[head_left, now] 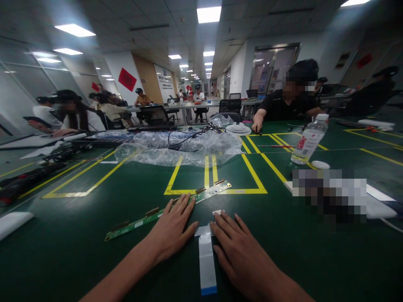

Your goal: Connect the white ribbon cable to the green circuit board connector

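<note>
My left hand (pixel 173 228) lies flat, fingers stretched forward, its fingertips over the middle of a long, narrow green circuit board (pixel 135 226). The board runs slantwise, its far right end pale and its near left end green. A white flat ribbon cable (pixel 207 260) with a blue near end lies lengthwise between my hands. My right hand (pixel 234 241) is also spread flat, with fingertips at the cable's far end and beside a small whitish square piece (pixel 218 212). Neither hand is wrapped around anything. What lies under the fingers is hidden.
Clear plastic wrap (pixel 189 147) with black cables lies beyond the board. A white fan (pixel 238 128), a water bottle (pixel 308 140) and a white oval object (pixel 320 165) stand farther off. Yellow tape marks the green table (pixel 94 268). A co-worker's hand (pixel 257 124) rests across the table.
</note>
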Available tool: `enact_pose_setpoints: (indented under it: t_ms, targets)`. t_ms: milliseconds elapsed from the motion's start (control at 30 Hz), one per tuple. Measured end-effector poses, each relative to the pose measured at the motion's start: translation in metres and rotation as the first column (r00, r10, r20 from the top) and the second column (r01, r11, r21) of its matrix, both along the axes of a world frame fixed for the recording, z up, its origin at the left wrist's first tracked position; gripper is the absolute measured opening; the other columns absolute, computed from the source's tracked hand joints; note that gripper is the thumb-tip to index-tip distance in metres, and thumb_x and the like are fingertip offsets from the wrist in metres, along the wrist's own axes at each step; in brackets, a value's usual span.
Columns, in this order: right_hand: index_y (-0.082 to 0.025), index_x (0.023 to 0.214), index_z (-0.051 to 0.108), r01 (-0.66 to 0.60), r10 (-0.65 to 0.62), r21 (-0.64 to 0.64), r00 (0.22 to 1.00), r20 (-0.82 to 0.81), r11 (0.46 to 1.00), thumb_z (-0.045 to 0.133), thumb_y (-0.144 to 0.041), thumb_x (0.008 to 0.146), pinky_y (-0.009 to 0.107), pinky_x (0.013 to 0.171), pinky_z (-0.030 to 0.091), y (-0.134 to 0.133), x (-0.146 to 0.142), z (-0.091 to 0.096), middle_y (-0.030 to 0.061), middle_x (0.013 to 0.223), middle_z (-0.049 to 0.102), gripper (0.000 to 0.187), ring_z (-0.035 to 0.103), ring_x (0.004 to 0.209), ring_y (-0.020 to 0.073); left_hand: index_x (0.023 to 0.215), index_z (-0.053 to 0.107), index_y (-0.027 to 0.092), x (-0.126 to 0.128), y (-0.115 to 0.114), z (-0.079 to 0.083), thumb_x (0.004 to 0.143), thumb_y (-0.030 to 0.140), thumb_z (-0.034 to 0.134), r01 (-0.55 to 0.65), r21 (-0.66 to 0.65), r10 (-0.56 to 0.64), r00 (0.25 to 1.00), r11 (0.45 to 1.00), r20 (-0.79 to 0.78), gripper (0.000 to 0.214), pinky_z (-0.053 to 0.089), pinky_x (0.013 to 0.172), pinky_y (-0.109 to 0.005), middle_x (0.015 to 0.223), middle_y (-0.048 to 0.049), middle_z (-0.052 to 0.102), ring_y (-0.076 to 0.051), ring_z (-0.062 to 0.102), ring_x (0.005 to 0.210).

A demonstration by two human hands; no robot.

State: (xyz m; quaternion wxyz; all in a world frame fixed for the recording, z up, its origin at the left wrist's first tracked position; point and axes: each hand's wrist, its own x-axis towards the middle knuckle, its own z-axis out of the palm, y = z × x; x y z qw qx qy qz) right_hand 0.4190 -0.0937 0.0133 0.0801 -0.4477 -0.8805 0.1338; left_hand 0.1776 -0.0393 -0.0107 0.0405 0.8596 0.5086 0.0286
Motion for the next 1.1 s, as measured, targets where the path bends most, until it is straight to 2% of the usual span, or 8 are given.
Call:
enact_pose_setpoints:
  t_ms: [267, 433, 800, 1100]
  targets:
    - [-0.020, 0.150, 0.042, -0.008, 0.010, 0.022, 0.996, -0.088, 1.000, 0.038, -0.036, 0.102, 0.060, 0.118, 0.019, -0.004, -0.002, -0.009, 0.0111, 0.157, 0.034, 0.051, 0.025, 0.146, 0.0302, 0.159, 0.009, 0.025, 0.022, -0.016, 0.010, 0.103, 0.056, 0.025, 0.185, -0.082, -0.181, 0.982, 0.979, 0.060, 0.066, 0.010, 0.122, -0.052, 0.164, -0.0061, 0.006, -0.025, 0.006, 0.152]
    - [-0.021, 0.151, 0.039, -0.026, 0.027, 0.024, 0.996, -0.082, 0.999, 0.036, -0.039, 0.102, 0.060, 0.118, 0.018, -0.005, -0.003, -0.011, 0.0104, 0.157, 0.034, 0.052, 0.023, 0.147, 0.0293, 0.158, 0.015, 0.023, 0.024, -0.017, 0.013, 0.102, 0.057, 0.027, 0.179, -0.083, -0.175, 0.983, 0.980, 0.054, 0.066, 0.010, 0.123, -0.050, 0.164, -0.0064, 0.008, -0.024, 0.007, 0.152]
    - [-0.021, 0.148, 0.043, -0.027, 0.023, -0.027, 0.994, -0.109, 0.999, 0.039, -0.037, 0.101, 0.057, 0.119, 0.018, 0.000, 0.000, -0.004, 0.0095, 0.157, 0.036, 0.050, 0.026, 0.146, 0.0278, 0.159, 0.009, 0.026, 0.018, -0.012, 0.017, 0.099, 0.059, 0.039, 0.246, -0.100, -0.240, 0.968, 0.964, 0.069, 0.075, 0.009, 0.123, -0.048, 0.164, -0.0052, 0.007, -0.024, 0.008, 0.152]
    - [-0.023, 0.146, 0.046, -0.089, 0.079, -0.087, 0.990, -0.115, 0.992, 0.042, -0.034, 0.101, 0.054, 0.120, 0.014, 0.009, 0.008, 0.005, 0.0092, 0.158, 0.033, 0.047, 0.024, 0.147, 0.0255, 0.158, 0.005, 0.027, 0.015, -0.011, 0.022, 0.098, 0.057, 0.043, 0.279, -0.124, -0.271, 0.959, 0.952, 0.077, 0.078, 0.008, 0.123, -0.048, 0.165, -0.0032, 0.004, -0.023, 0.005, 0.152]
